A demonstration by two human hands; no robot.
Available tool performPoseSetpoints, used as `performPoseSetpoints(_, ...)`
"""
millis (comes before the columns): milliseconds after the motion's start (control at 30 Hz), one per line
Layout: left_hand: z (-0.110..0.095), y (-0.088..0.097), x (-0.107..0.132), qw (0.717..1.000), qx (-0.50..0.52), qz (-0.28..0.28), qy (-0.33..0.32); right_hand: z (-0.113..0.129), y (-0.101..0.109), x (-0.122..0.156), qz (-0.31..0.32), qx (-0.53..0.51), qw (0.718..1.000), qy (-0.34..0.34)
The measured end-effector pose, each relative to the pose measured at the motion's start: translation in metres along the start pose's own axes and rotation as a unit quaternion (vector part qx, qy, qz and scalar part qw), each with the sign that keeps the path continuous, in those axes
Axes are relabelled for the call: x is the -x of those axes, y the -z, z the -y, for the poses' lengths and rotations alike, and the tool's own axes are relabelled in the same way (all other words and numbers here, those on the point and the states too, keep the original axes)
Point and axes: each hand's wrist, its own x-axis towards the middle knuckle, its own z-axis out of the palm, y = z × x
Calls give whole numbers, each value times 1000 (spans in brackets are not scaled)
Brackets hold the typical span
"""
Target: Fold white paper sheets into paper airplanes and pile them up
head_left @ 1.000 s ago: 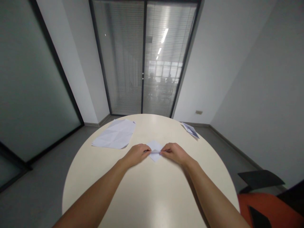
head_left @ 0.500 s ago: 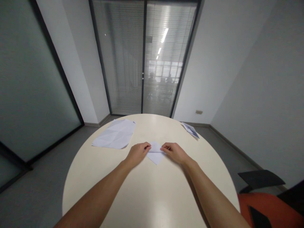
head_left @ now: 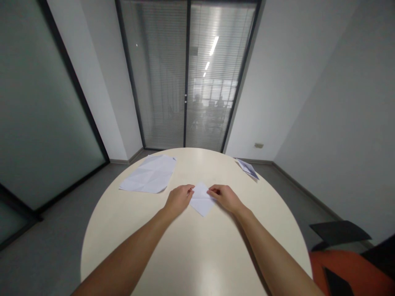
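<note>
A small white folded paper (head_left: 202,201) lies between my hands on the round cream table (head_left: 197,250). It is diamond-shaped, one corner pointing toward me, with a crease running across its middle. At its left corner my left hand (head_left: 180,199) pinches the edge between thumb and fingertips. My right hand (head_left: 226,197) is closed on the right side of the same paper, its thumb and index finger at the edge. The fingers hide both side corners.
Creased white sheets (head_left: 151,174) lie at the table's far left. A folded paper piece (head_left: 247,168) rests near the far right rim. An orange chair (head_left: 345,271) with black armrests (head_left: 341,231) stands at the lower right. Beyond the table are glass panels with blinds (head_left: 163,82).
The paper appears flatter and opened out more, its near corner slightly closer to me. My left hand has shifted a little to the left, while my right hand has hardly moved.
</note>
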Motion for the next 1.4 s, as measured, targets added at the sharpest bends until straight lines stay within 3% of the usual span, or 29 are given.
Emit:
performPoseSetpoints(233,0,-4,2,997,-60,-8,-41,1,1,0,-7,75,997,24)
performPoseSetpoints(433,4,-7,-1,994,-33,14,-102,10,1,1,-10,137,990,28)
performPoseSetpoints(533,7,-9,-2,994,-23,29,-106,19,-3,2,-9,156,982,103)
performPoseSetpoints(667,10,-9,-3,991,-11,26,-131,25,-14,3,52,149,965,209)
performPoseSetpoints(833,9,-7,-1,989,-21,18,-146,17,-18,3,75,134,968,199)
performPoseSetpoints(1067,4,0,0,987,-51,39,-149,10,2,2,103,81,968,214)
performPoseSetpoints(1233,3,2,1,987,-65,39,-142,-9,15,4,74,99,978,167)
performPoseSetpoints(1400,0,5,3,987,-85,34,-129,-11,14,5,32,101,982,159)
